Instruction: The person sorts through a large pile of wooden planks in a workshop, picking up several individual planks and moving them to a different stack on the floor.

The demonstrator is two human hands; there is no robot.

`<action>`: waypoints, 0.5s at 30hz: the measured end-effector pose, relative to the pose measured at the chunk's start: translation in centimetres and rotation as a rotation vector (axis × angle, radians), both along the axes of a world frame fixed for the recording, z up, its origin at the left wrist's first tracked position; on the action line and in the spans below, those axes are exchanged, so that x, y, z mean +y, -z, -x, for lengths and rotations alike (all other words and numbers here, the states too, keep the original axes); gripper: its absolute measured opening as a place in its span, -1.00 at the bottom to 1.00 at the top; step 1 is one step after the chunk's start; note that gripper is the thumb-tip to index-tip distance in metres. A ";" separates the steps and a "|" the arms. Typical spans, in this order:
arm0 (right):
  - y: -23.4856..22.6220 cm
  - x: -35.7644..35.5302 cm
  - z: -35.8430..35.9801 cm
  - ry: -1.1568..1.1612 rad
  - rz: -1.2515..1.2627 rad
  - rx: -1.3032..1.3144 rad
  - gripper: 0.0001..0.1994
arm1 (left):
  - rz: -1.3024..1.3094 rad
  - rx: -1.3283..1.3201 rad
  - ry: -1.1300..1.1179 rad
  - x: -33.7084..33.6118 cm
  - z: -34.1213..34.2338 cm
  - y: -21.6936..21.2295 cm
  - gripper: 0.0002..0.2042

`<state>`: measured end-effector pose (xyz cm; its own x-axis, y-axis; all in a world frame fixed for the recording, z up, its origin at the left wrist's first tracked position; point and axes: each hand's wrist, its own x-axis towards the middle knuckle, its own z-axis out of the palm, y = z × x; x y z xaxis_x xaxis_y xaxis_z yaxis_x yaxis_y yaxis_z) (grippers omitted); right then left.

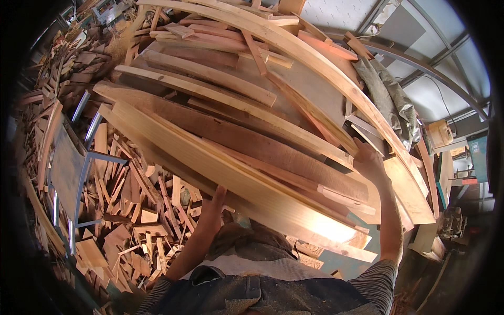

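Observation:
A long pale plank (236, 173) lies slanting across the near side of the wood pile, its left part blurred. At its near edge is my left hand (211, 206), closed on the plank, with one digit up against the edge and the other fingers mostly hidden. My right hand (367, 160) is farther right, its fingers closed round the near end of a narrow wooden strip (310, 113). That strip slopes back and left over the pile. A wide reddish-brown board (236, 134) lies between the pale plank and the other strips.
A long curved-looking beam (336, 79) spans the far side of the pile. Offcuts (131, 220) cover the floor at left, beside a metal-framed stand (81, 173). A grey tarp (386, 100) hangs at far right, near a yellowish jug (440, 134) and machinery (452, 223).

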<state>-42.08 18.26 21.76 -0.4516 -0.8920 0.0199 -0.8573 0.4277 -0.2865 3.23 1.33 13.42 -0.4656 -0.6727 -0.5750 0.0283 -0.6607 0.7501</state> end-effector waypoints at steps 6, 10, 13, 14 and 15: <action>-4.3 -2.0 -10.2 -0.115 0.109 -0.229 -0.29 | -0.011 0.021 0.061 -0.4 -0.1 1.0 0.05; -7.1 -4.7 -15.8 -0.095 -0.073 -0.433 -0.26 | -0.019 0.041 0.071 -0.7 -0.2 0.3 0.05; -4.1 -6.3 -16.4 -0.291 0.094 -0.379 -0.21 | -0.003 0.050 0.064 -0.6 -0.1 0.6 0.01; -3.1 -7.1 -16.5 -0.365 0.133 -0.246 -0.21 | 0.011 0.018 -0.002 -0.3 0.1 0.9 -0.07; -2.5 -7.9 -16.7 -0.398 0.110 -0.262 -0.21 | 0.028 -0.014 -0.080 0.2 0.4 1.4 -0.14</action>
<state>-25.37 10.35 24.23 -0.0783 -0.9954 0.0551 -0.8409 0.0363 -0.5399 2.87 1.51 12.00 -0.4012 -0.7238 -0.5614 0.0695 -0.6352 0.7692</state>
